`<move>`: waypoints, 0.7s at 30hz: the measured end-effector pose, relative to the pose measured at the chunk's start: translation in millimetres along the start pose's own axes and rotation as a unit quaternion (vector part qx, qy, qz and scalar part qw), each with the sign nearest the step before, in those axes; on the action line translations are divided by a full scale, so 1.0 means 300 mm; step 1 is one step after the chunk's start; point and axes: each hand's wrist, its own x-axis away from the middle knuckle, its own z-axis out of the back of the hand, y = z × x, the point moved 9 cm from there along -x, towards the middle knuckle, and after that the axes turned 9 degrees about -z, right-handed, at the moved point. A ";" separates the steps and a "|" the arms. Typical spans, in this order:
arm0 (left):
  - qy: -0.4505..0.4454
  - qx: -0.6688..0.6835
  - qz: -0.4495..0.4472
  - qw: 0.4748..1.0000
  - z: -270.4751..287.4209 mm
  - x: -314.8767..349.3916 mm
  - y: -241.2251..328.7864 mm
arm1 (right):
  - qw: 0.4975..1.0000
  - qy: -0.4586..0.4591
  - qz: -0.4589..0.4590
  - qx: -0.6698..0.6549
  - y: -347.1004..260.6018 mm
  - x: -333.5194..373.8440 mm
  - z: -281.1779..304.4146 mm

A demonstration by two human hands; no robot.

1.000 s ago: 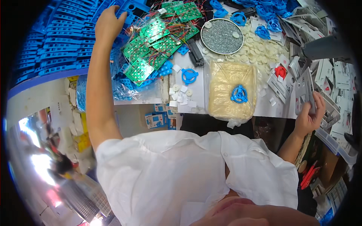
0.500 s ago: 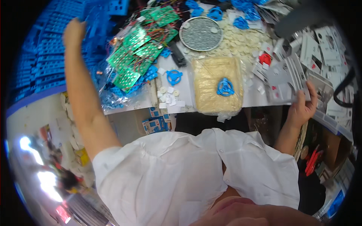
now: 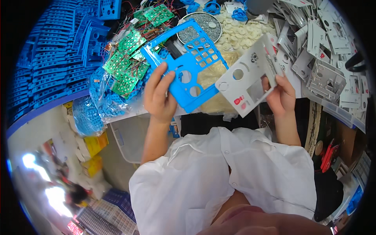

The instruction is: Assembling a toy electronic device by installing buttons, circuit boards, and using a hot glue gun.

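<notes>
Your left hand (image 3: 160, 96) is closed on the lower-left edge of a blue plastic panel (image 3: 183, 62), fingers over its front, while your right hand (image 3: 282, 96) grips a light grey panel (image 3: 231, 92) by its right side. Both panels are raised and tilted above the near edge of the table (image 3: 135, 111), their facing corners close together; you cannot tell whether they touch. Behind them, a yellowish wrapped block (image 3: 219, 105) is partly hidden. Green circuit boards (image 3: 125, 82) lie to its left; a round dish of small metal pieces (image 3: 205, 24) and pale discs (image 3: 235, 35) sit farther from the near edge.
</notes>
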 end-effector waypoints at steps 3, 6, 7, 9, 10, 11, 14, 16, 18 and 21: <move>0.013 0.023 0.030 0.999 -0.021 0.057 0.032 | 0.998 -0.026 -0.032 -0.045 0.057 -0.011 -0.029; 0.023 0.027 0.045 0.998 -0.020 0.090 0.038 | 0.992 -0.066 -0.074 -0.082 0.098 -0.011 -0.052; 0.027 0.023 0.049 0.998 -0.017 0.096 0.041 | 0.993 -0.052 -0.086 -0.061 0.118 -0.006 -0.051; 0.027 0.020 0.049 0.998 -0.027 0.103 0.065 | 0.994 -0.026 -0.108 -0.019 0.164 0.013 -0.056; 0.028 0.020 0.049 0.998 -0.033 0.106 0.080 | 0.991 -0.031 -0.127 -0.028 0.205 0.022 -0.089; 0.004 0.035 0.059 0.998 -0.048 0.105 0.100 | 0.983 -0.065 -0.168 -0.026 0.241 0.017 -0.120; -0.149 0.142 0.106 0.973 -0.084 0.109 0.141 | 0.985 -0.077 -0.140 0.067 0.203 -0.010 -0.162; -0.391 0.192 0.149 0.888 -0.076 0.085 0.159 | 0.979 -0.099 -0.100 0.149 0.120 -0.057 -0.161; -0.286 0.181 0.188 0.922 0.067 0.018 0.074 | 0.951 -0.134 -0.132 0.246 0.097 -0.085 -0.219; -0.218 0.110 0.127 0.961 0.106 -0.186 -0.013 | 0.909 -0.189 -0.184 0.323 0.126 -0.100 -0.335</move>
